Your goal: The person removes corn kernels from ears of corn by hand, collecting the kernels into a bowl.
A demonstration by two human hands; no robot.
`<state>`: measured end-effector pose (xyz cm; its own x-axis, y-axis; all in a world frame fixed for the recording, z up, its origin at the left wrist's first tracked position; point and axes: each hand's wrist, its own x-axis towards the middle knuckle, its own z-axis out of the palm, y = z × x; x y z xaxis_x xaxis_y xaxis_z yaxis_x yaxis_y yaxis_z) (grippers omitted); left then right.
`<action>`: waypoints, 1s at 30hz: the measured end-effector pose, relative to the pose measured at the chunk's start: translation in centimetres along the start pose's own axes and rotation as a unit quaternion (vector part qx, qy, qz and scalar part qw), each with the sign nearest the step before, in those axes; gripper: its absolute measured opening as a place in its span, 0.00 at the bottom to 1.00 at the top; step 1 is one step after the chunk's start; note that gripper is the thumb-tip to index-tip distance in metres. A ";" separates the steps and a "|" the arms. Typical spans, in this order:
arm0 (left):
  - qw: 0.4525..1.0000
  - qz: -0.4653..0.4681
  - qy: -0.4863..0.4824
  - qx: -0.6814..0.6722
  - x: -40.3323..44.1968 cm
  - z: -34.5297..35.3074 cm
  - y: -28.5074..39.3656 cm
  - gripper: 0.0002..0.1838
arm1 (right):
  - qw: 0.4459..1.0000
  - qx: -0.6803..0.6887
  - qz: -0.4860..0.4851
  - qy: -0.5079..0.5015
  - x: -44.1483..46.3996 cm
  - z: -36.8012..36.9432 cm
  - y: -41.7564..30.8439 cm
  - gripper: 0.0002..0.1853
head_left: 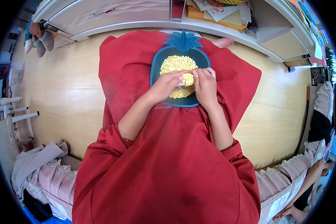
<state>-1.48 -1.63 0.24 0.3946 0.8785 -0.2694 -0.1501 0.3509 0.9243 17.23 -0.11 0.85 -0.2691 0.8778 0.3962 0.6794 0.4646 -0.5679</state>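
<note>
A corn cob (pixel 187 79) with yellow kernels is held between my two hands. My left hand (pixel 168 86) is closed round its left end, where a pale stripped part shows. On the other end, my right hand (pixel 206 84) has its thumb and fingers pressed against the kernels. Both hands are over a dark blue pineapple-shaped tray (pixel 155 71), which rests on the red cloth (pixel 127 67) across my lap. Loose corn kernels (pixel 177 64) are heaped in the tray, and the hands hide part of the heap.
Beyond my lap stands a pale cabinet (pixel 130 16), with papers (pixel 222 13) on an open shelf at the right. Light wooden floor (pixel 74 89) lies on both sides. Behind me is a pink lace-trimmed sofa (pixel 274 184). Another person's leg (pixel 310 179) shows at lower right.
</note>
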 end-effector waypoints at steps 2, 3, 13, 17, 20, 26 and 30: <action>1.000 0.006 0.008 0.014 -0.2 0.3 0.8 0.21 | 1.000 0.006 0.002 0.003 0.0 0.0 0.0 0.08; 1.000 0.009 0.011 0.021 -0.2 0.5 1.2 0.21 | 1.000 0.008 0.003 0.003 0.0 0.0 0.0 0.08; 0.989 0.070 0.008 0.131 -0.2 0.0 0.8 0.23 | 1.000 0.020 0.003 0.009 0.1 0.0 0.1 0.09; 0.975 0.105 0.021 0.195 0.0 0.1 0.6 0.23 | 1.000 0.024 0.010 0.003 0.1 -0.2 -0.1 0.10; 0.960 0.144 0.024 0.238 0.2 0.0 0.3 0.25 | 1.000 0.029 0.012 0.002 0.2 -0.2 -0.1 0.10; 0.988 0.060 0.012 0.144 -0.3 0.5 1.1 0.24 | 1.000 0.029 0.011 0.001 0.1 -0.2 0.0 0.09; 0.986 0.079 -0.001 0.149 -0.2 0.4 0.9 0.24 | 1.000 0.020 0.008 0.007 0.1 -0.1 0.0 0.09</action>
<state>-1.29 -1.63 1.26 0.3899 0.9136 -0.1154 0.0631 0.0985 0.9931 17.29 -0.07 0.96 -0.2492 0.8833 0.3971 0.6553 0.4557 -0.6024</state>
